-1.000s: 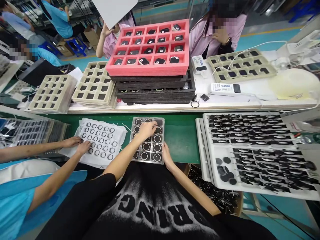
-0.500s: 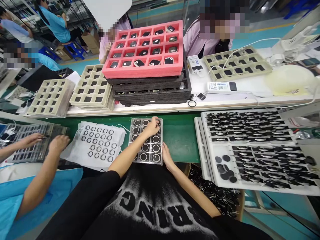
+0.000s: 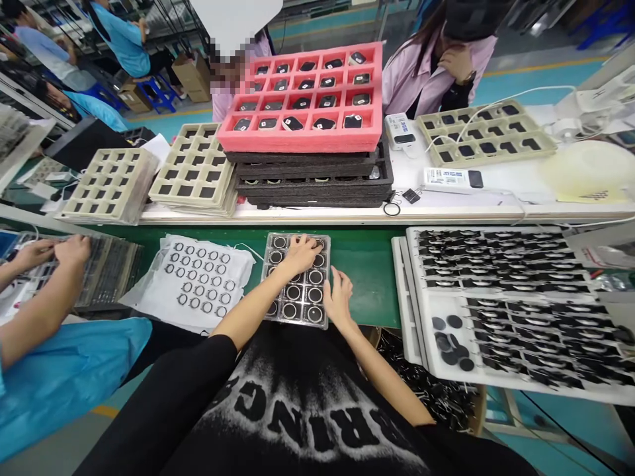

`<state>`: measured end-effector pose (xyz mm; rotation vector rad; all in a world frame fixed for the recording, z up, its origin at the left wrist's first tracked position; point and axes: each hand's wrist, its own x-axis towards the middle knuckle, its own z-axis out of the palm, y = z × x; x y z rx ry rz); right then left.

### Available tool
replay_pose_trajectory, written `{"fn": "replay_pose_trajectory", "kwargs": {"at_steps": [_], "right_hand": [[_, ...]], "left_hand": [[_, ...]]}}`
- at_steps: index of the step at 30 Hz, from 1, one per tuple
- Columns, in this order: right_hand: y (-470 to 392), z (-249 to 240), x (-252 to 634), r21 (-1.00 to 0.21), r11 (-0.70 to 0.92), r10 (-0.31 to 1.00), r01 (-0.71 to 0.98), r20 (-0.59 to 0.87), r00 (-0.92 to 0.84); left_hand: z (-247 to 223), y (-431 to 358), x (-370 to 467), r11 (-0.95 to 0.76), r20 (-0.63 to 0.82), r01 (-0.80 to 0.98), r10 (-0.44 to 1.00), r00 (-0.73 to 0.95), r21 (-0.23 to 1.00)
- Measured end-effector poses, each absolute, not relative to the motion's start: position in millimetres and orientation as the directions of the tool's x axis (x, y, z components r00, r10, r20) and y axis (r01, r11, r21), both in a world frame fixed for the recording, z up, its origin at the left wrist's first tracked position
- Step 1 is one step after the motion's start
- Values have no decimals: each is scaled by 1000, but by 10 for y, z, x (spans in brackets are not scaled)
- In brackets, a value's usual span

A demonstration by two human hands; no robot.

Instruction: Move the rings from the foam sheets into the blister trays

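Note:
A clear plastic tray (image 3: pixel 303 294) with several compartments lies on the green bench in front of me. Dark round pieces with pale rings sit in its compartments. My left hand (image 3: pixel 301 255) rests over the upper part of this tray, fingers bent downward and somewhat apart, covering a few compartments. I see nothing held in it, though its fingertips are partly hidden. Beside the tray's right edge is my right hand (image 3: pixel 339 295), open with its fingers apart and holding nothing. Left of the tray, a white sheet (image 3: pixel 163 291) carries rows of dark rings (image 3: pixel 199 278).
Stacked white foam trays (image 3: pixel 456 304) with black strap-like parts and loose black discs stand at right. On the shelf ahead sit a pink foam tray (image 3: pixel 307 140) on black ones and cream trays (image 3: pixel 186 188). A co-worker's hands (image 3: pixel 72 251) work over clear trays at far left.
My left hand has shifted slightly down and left over the tray, its fingers spreading. My right hand has lifted from the tray's side and opened. The co-worker's hands moved left.

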<state>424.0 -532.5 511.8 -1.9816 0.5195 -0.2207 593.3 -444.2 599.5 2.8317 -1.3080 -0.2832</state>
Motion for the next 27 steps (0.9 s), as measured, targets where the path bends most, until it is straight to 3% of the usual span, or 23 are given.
{"fn": "replay_pose_trajectory", "kwargs": {"at_steps": [3,7,10,15,23,27], "right_hand": [[-5358,5335,4472,-773,-612,-338,-166,66,939],[-5338,5480,4723,-603,-784,-257,-143,107,960],[-5383,5492,4801,-518,-854,-129,-51,115,985],[-5577,5467,4819,-510,-853,64,113,114,991],[-5576,5397,4759,-465,-874,83,138,137,987],[-5570,5386,4607,-466,-874,35,140,225,974]], "left_hand": [[5971,-4520,5948,-677,-194,-727,-733,652,111],[5894,-4669,5996,-807,-198,-575,-591,782,138],[5868,-4695,5998,-844,-187,-506,-533,825,177],[5919,-4465,5943,-783,-150,-596,-620,770,179],[6003,-4363,5806,-717,-166,-690,-696,699,98],[6426,-4158,5775,-684,16,-721,-724,690,111]]}}
